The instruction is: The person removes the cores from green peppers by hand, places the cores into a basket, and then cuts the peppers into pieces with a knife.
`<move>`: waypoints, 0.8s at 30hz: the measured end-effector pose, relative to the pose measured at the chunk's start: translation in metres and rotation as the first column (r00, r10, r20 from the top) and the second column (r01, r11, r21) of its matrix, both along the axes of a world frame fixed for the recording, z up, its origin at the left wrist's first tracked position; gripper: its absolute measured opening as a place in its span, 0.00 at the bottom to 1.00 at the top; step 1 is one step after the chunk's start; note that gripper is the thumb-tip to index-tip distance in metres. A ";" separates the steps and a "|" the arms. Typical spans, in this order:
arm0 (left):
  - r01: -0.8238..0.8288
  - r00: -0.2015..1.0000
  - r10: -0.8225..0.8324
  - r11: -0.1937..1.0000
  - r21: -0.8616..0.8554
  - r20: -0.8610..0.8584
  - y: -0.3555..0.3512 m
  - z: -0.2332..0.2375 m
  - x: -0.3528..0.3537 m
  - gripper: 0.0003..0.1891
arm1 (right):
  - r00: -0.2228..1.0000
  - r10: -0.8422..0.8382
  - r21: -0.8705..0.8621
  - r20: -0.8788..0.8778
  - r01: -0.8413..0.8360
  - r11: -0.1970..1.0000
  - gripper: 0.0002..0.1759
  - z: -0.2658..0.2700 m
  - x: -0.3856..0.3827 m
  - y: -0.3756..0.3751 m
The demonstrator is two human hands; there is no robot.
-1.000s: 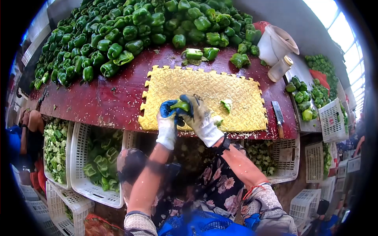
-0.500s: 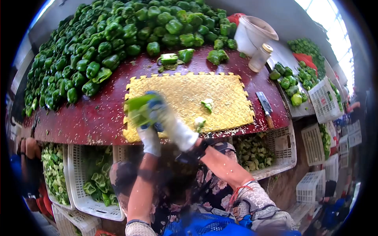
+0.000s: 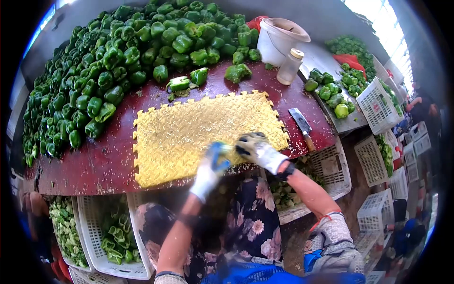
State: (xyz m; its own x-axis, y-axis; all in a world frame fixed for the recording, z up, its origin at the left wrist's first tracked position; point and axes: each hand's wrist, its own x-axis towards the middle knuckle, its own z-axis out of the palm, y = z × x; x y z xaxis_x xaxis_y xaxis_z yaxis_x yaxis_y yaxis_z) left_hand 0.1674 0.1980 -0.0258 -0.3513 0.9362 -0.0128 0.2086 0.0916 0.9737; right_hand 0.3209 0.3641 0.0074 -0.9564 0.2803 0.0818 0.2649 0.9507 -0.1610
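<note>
My left hand (image 3: 209, 166), in a white glove with blue fingers, is smeared by motion over the front edge of the yellow foam mat (image 3: 184, 128). A small pale-green blurred bit (image 3: 226, 148) shows at its fingertips. Close to its right, my right hand (image 3: 257, 150), gloved in white with dark finger coating, is low at the mat's front edge. Its fingers are curled together, and what they hold, if anything, is hidden. A cleaver (image 3: 301, 120) lies on the red table (image 3: 90, 163), right of the mat.
A large heap of green bell peppers (image 3: 118, 61) covers the back left. Cut pepper pieces (image 3: 178, 84) lie behind the mat. A white bucket (image 3: 276, 40) and a jar (image 3: 290, 67) stand at back right. Below the front edge are crates (image 3: 90, 236) of pepper pieces.
The green pepper held between both hands is gone from them. The two pale cores are off the mat. Both hands moved right to the front edge; the view shifted.
</note>
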 end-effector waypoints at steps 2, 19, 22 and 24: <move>0.201 0.968 -0.170 0.966 0.166 -0.184 0.004 0.005 0.022 0.27 | 0.822 -0.293 -0.008 0.489 0.340 0.941 0.32 0.060 0.019 0.012; -0.503 0.521 0.468 0.844 0.185 -0.714 -0.006 -0.054 -0.029 0.19 | 0.789 -0.317 0.075 -0.526 0.415 0.907 0.34 -0.010 -0.172 0.256; -0.452 0.597 0.342 0.891 0.048 -0.726 -0.005 -0.048 -0.033 0.17 | 0.872 -0.444 0.135 -0.209 0.475 0.870 0.33 -0.032 -0.198 0.257; -0.426 0.534 0.349 0.898 0.112 -0.770 -0.009 -0.051 -0.034 0.20 | 0.872 -0.444 0.011 -0.204 0.456 0.890 0.22 -0.029 -0.202 0.220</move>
